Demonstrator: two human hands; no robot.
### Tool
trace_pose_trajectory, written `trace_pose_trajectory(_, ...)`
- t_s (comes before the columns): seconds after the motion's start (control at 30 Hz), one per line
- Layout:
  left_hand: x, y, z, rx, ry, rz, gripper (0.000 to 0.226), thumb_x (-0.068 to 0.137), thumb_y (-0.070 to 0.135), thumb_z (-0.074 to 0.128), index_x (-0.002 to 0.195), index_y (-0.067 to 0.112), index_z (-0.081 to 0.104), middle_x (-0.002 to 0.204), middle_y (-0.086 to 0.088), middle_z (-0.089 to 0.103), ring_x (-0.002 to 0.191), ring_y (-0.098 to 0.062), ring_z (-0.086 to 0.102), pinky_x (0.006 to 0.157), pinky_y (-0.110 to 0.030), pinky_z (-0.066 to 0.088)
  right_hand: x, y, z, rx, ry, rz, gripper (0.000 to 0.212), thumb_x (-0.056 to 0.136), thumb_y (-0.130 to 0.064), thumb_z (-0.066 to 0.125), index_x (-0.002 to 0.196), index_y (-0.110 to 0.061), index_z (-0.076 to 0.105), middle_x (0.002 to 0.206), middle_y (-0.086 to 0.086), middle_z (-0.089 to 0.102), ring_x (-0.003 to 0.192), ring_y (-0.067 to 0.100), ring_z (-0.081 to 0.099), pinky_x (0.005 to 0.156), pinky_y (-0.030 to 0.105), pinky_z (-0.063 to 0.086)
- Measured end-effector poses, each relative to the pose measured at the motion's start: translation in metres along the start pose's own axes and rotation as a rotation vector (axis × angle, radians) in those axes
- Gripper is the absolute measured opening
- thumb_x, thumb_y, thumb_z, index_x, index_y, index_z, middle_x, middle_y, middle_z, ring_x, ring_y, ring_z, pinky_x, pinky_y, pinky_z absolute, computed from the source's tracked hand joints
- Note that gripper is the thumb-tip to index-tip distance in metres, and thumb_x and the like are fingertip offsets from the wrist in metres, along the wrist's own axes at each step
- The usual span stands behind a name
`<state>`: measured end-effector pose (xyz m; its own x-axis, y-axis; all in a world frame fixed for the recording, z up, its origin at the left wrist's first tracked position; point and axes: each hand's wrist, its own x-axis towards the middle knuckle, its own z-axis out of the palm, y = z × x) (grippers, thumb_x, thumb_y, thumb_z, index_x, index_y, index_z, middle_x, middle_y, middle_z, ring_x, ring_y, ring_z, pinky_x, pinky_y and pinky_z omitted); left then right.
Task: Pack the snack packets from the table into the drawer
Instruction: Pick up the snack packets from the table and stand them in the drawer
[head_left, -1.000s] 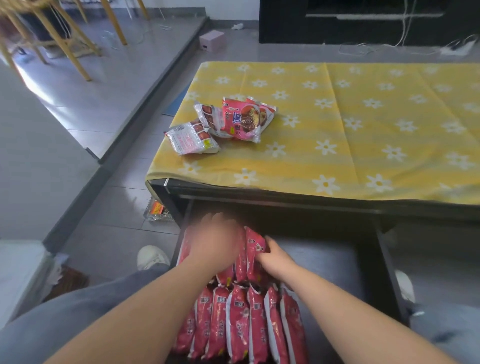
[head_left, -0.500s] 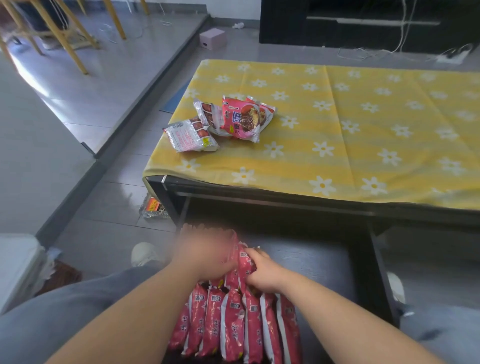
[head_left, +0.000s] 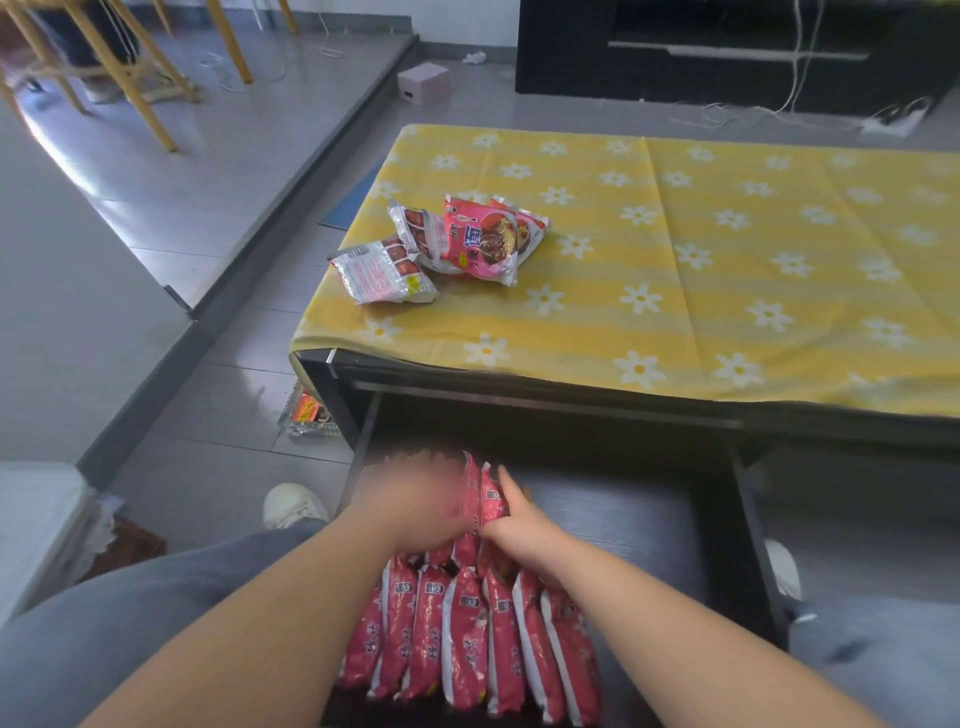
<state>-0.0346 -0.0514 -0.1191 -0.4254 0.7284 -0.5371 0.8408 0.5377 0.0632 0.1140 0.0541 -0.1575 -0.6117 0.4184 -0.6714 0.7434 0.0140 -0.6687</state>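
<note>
The dark drawer (head_left: 644, 525) is pulled out under the table. Several pink snack packets (head_left: 467, 639) stand on edge in a row along its left side. My left hand (head_left: 410, 509), blurred by motion, presses the back packets (head_left: 480, 493) from the left, while my right hand (head_left: 519, 530) holds them from the right with fingers against the outermost one. On the yellow flowered tablecloth (head_left: 675, 270), a pink packet (head_left: 488, 241) lies on top of two silver-backed packets (head_left: 382, 270) near the table's left corner.
The drawer's right half is bare dark board. A glass dish (head_left: 309, 415) with a wrapper sits on the floor left of the table leg. My knees and white shoes (head_left: 291, 506) flank the drawer. A raised floor step runs along the left.
Both hands have kept pressing the back packets together in the drawer, shifting slightly; the left hand is still in motion. The packets on the table have not moved.
</note>
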Motion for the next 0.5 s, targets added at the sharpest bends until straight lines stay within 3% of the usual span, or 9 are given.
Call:
trace_pose_trajectory(0.1, -0.002, 0.001, -0.005, -0.002, 0.058, -0.007, 0.095, 0.088, 0.081, 0.045, 0.164, 0.040, 0.006, 0.175, -0.008, 0.006, 0.160, -0.039, 0.003, 0.125, -0.064, 0.008, -0.006, -0.004, -0.003, 0.005, 0.067, -0.015, 0.100, 0.089, -0.036, 0.068, 0.167, -0.041, 0.005, 0.175, 0.008, 0.016, 0.152, 0.032, 0.038, 0.120, 0.048, 0.041)
trace_pose_trajectory(0.23, -0.007, 0.005, -0.013, -0.038, 0.118, 0.000, 0.090, 0.091, 0.074, 0.048, 0.164, 0.039, 0.008, 0.175, -0.008, 0.009, 0.160, -0.038, 0.005, 0.125, -0.063, 0.010, -0.017, -0.009, -0.013, -0.108, 0.125, -0.076, 0.095, 0.087, -0.036, 0.063, 0.167, -0.039, 0.012, 0.177, 0.005, 0.010, 0.160, 0.030, 0.022, 0.123, 0.041, 0.034)
trace_pose_trajectory(0.33, -0.013, 0.010, -0.020, -0.077, 0.169, 0.015, 0.088, 0.092, 0.070, 0.049, 0.164, 0.038, 0.009, 0.174, -0.008, 0.011, 0.160, -0.037, 0.007, 0.125, -0.062, 0.012, -0.026, -0.014, -0.022, -0.151, 0.166, -0.124, 0.088, 0.091, -0.035, 0.061, 0.167, -0.037, 0.017, 0.177, 0.002, 0.013, 0.155, 0.023, 0.033, 0.101, 0.022, 0.044)
trace_pose_trajectory(0.4, -0.020, 0.014, -0.024, -0.109, 0.194, 0.027, 0.087, 0.093, 0.069, 0.050, 0.164, 0.038, 0.009, 0.174, -0.008, 0.012, 0.160, -0.036, 0.007, 0.126, -0.062, 0.013, -0.034, -0.019, -0.028, -0.191, 0.201, -0.169, 0.085, 0.092, -0.030, 0.061, 0.167, -0.035, 0.020, 0.176, 0.001, 0.016, 0.150, 0.019, 0.038, 0.089, 0.013, 0.041)
trace_pose_trajectory(0.5, -0.030, 0.022, -0.030, -0.172, 0.242, 0.048, 0.085, 0.094, 0.067, 0.051, 0.163, 0.039, 0.012, 0.174, -0.007, 0.013, 0.161, -0.034, 0.005, 0.126, -0.061, 0.011, -0.051, -0.032, -0.037, -0.245, 0.269, -0.249, 0.079, 0.094, -0.027, 0.060, 0.165, -0.029, 0.025, 0.172, 0.003, 0.025, 0.154, 0.022, 0.034, 0.110, 0.025, 0.039)
